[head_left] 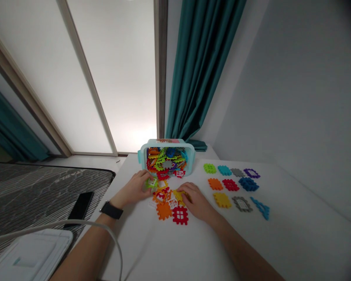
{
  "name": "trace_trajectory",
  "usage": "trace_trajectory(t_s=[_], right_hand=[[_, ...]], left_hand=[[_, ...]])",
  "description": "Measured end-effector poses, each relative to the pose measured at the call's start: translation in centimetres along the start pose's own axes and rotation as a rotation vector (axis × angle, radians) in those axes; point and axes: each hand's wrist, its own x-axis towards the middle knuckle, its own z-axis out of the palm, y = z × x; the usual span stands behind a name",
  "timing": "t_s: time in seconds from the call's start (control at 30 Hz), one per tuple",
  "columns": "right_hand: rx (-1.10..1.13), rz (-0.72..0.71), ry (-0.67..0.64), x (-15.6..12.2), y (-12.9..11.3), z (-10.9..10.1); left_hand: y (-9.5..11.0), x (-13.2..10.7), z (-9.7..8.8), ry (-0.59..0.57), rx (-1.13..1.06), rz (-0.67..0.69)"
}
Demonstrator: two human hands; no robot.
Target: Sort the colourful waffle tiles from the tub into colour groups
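Lime piece [151, 183] between curved fingers of left hand [140, 184]; yellow piece [178, 196] at bent fingers of right hand [195, 200]; grips unclear. Bin [191, 153] near far edge of desk [155, 249].

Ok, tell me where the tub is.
In the head view, the tub is just left of centre, at the table's far end, beyond the left hand.

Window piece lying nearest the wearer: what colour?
Red; the window piece shows best in the head view.

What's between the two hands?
In the head view, a jumble of orange, red, yellow and white pieces lies on the table between them.
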Motion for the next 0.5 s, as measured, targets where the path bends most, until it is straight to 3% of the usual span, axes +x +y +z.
trace_trajectory(t_s=[0.3, 0.5], right_hand=[[-0.035, -0.054, 0.126, -0.1, -1.1, -0.1], [-0.083, -0.134, 0.066, -0.3, -2.4, 0.1]], left_hand=[[3.9, 0.3, 3.1, 0.015, -0.197, 0.106], [5.8, 0.2, 4.2, 0.107, -0.364, -0.027]])
